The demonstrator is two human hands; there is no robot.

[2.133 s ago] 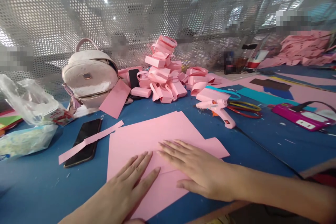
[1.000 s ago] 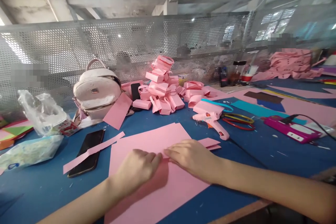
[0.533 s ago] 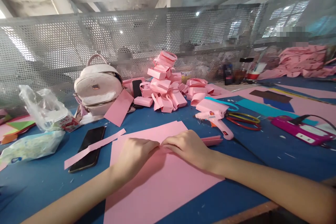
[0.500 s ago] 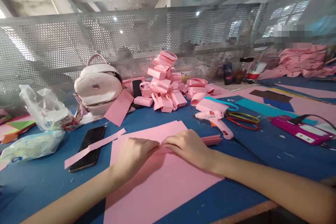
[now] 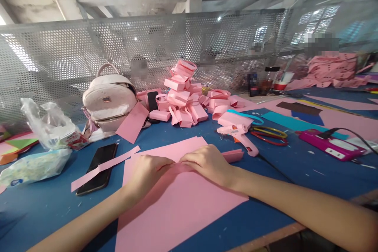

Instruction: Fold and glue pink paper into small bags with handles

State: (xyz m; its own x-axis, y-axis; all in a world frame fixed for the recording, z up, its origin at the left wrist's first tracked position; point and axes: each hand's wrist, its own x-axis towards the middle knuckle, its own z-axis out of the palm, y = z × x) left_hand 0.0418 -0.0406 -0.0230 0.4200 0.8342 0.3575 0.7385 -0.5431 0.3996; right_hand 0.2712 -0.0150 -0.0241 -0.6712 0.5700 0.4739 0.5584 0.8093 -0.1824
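A large sheet of pink paper (image 5: 165,212) lies on the blue table, with both of my hands over its upper half. My left hand (image 5: 149,173) is closed, its thumb and fingers pinching the left end of a small pink paper piece (image 5: 179,168). On the other end my right hand (image 5: 206,165) is closed too, fingertips bent down on it. Most of that piece is hidden under the fingers. A folded pink paper strip (image 5: 233,155) sticks out beyond my right hand. Just behind it rests a pink glue gun (image 5: 240,136).
Left of the sheet, a pink paper strip (image 5: 125,158) crosses a black phone (image 5: 102,169). A backpack (image 5: 109,100) and a pile of pink paper boxes (image 5: 183,98) stand at the back. Scissors (image 5: 270,136) and a magenta power strip (image 5: 330,144) lie right, plastic bags (image 5: 38,167) left.
The view has shifted slightly. My fingertips are a little farther apart, showing slightly more of the small paper piece between them. The other things on the table stay put.
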